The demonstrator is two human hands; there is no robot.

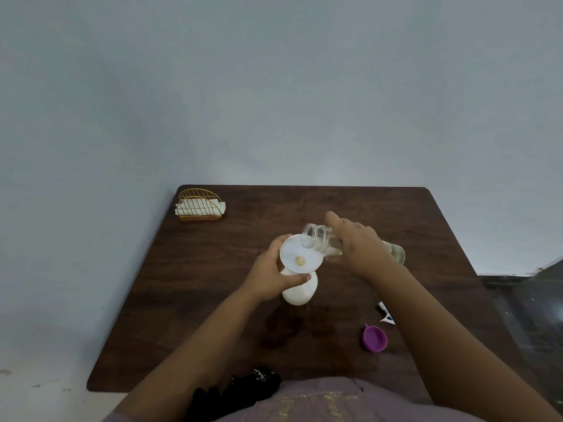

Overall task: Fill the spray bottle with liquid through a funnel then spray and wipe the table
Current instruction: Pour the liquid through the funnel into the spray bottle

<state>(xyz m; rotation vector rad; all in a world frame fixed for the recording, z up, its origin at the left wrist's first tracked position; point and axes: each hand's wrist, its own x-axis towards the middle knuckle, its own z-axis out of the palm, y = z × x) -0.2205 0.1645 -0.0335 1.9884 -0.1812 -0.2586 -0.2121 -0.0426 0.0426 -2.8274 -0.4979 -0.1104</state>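
Now the left hand (269, 277) grips the funnel (301, 254) atop the bottle (300, 289) mid-table (213, 269), while the right hand (355, 242) holds the tilted jar (320, 240) at its rim; pour slowly, keeping the funnel steady

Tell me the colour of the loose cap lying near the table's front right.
Purple: the cap lies open side up on the dark wood table, clearest in the head view.
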